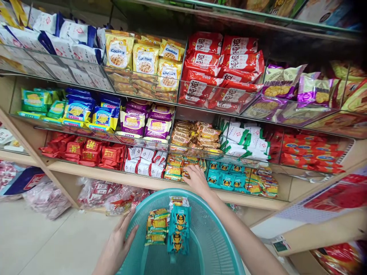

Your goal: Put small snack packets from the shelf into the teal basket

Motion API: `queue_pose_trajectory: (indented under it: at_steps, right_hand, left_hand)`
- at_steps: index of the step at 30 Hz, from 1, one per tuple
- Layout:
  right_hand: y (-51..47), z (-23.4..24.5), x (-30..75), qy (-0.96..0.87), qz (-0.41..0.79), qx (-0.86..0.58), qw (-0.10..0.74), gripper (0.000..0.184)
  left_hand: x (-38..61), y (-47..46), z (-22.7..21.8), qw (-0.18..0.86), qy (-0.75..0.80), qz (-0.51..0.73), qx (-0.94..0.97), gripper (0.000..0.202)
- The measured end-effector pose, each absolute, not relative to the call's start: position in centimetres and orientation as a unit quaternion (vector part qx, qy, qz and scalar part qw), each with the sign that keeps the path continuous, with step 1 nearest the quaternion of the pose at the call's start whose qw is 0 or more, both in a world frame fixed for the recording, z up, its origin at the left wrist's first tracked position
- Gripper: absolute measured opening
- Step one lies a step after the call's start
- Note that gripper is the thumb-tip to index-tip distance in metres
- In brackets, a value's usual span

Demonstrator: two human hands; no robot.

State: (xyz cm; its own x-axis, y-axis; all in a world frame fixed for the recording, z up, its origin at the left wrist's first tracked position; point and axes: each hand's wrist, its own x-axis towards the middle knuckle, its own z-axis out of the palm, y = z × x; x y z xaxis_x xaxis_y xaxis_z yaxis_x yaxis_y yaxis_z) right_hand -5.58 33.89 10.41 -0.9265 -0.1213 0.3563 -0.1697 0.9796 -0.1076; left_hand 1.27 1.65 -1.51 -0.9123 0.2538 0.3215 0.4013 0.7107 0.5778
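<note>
My left hand [116,246] grips the near left rim of a teal mesh basket [212,244], fingers curled over the edge. Inside the basket lie yellow-green snack packets [157,226] and teal packets [179,229] with a round logo. My right hand [195,178] reaches past the basket into the lowest shelf bin. Its fingers are among small yellow-orange snack packets [174,168], beside a bin of teal packets [226,177]. Whether the fingers have closed on a packet I cannot make out.
Glass-fronted shelves hold several rows of snack packs: red packs [91,152], white-red packs [145,160], purple packs [145,122], cookies [145,59]. Bagged goods [97,193] lie on the tiled floor [43,244] under the shelf. A wooden shelf edge [315,225] juts out at right.
</note>
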Motion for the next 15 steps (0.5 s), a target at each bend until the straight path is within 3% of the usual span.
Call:
queue_pose_trajectory:
  at_steps: [5, 15]
  right_hand:
    - [31.5, 10.9, -7.3, -0.971, 0.043, 0.135, 0.195, 0.029]
    - [30.9, 10.7, -8.1, -0.977, -0.005, 0.117, 0.180, 0.035]
  left_hand:
    - [1.4, 1.6, -1.6, 0.113, -0.919, -0.336, -0.173, 0.048]
    - [1.6, 1.6, -1.8, 0.074, -0.920, -0.349, -0.163, 0.051]
